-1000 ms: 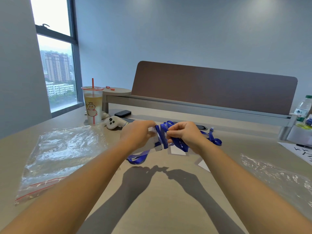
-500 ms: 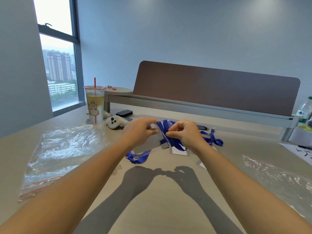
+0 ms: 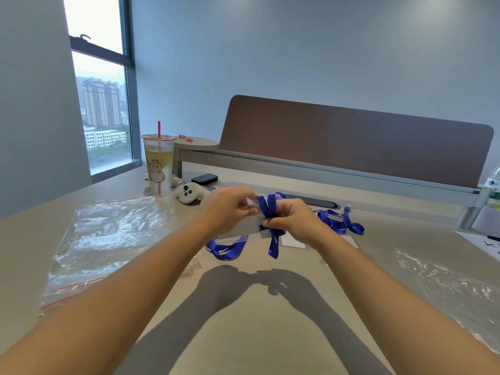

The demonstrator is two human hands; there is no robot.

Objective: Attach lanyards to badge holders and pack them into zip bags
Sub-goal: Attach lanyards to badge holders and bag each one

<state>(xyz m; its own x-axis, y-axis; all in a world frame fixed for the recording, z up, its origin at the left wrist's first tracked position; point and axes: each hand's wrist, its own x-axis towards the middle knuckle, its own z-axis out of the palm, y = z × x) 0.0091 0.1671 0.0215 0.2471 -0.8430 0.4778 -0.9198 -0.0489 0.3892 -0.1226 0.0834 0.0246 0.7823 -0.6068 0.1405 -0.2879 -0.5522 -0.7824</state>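
A clear badge holder (image 3: 244,227) is lifted a little above the table. My left hand (image 3: 228,209) pinches its top edge. A blue lanyard (image 3: 270,212) is wrapped around the holder's right end, one tail hanging down. My right hand (image 3: 293,221) pinches that lanyard against the holder. More blue lanyard loops lie on the table below the holder (image 3: 226,249) and to the right (image 3: 339,224). A stack of zip bags (image 3: 108,239) with red seal lines lies at the left. Another clear bag (image 3: 449,288) lies at the right.
A drink cup with a red straw (image 3: 158,165), a white controller (image 3: 189,194) and a black phone (image 3: 204,178) stand behind my left hand. White cards (image 3: 293,242) lie under my right hand. A desk divider (image 3: 351,142) runs across the back. Papers (image 3: 484,246) sit far right.
The holder has tilted more level, and the lanyard now sits tighter around its right end with one tail hanging lower. Both hands stayed nearly in place.
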